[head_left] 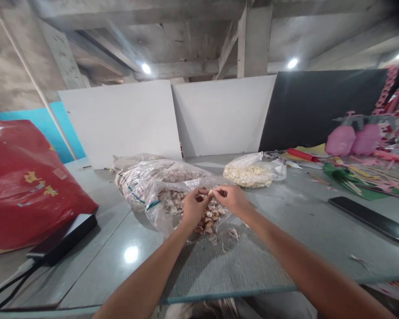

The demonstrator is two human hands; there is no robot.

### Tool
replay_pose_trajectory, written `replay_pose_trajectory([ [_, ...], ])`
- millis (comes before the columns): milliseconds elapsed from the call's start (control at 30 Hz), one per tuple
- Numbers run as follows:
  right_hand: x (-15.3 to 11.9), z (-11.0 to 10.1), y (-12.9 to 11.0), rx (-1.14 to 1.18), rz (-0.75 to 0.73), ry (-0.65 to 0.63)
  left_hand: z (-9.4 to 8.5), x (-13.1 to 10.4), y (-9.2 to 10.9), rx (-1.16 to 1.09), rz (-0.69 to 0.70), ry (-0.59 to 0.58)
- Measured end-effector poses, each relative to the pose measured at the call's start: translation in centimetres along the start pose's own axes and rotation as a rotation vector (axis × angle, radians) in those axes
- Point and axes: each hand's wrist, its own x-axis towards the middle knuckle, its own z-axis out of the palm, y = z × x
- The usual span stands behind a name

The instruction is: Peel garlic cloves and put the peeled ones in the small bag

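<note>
My left hand (194, 205) is closed in a pinch on a pale garlic clove (210, 193). My right hand (232, 198) meets it from the other side, its fingertips pinched together at the same clove. Below both hands lies a heap of unpeeled garlic cloves (210, 219), partly on the open mouth of a large clear plastic bag (173, 170) with more cloves and skins in it. Loose papery garlic skins (233, 233) are scattered on the table in front of the heap. Behind my right hand sits a smaller clear bag of peeled garlic cloves (249, 172).
A red bag (29, 186) and a black box with cables (64, 237) stand at left. On the right lie a black phone (369, 218), pink spray bottles (341, 141) and craft scraps (369, 177). White boards (126, 122) and a black board (315, 108) line the table's back.
</note>
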Motion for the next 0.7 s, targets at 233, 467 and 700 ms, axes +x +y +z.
replay_pose_trajectory([
  [233, 0.02, 0.59, 0.31, -0.025, 0.013, 0.022, 0.06, -0.26, 0.14, 0.014, -0.007, -0.014],
  [467, 0.11, 0.54, 0.26, -0.043, 0.021, 0.041, 0.22, -0.31, 0.54, 0.015, -0.052, -0.018],
  [700, 0.32, 0.38, 0.44, 0.003, -0.014, 0.089, 0.25, -0.13, 0.42, -0.062, -0.031, -0.069],
])
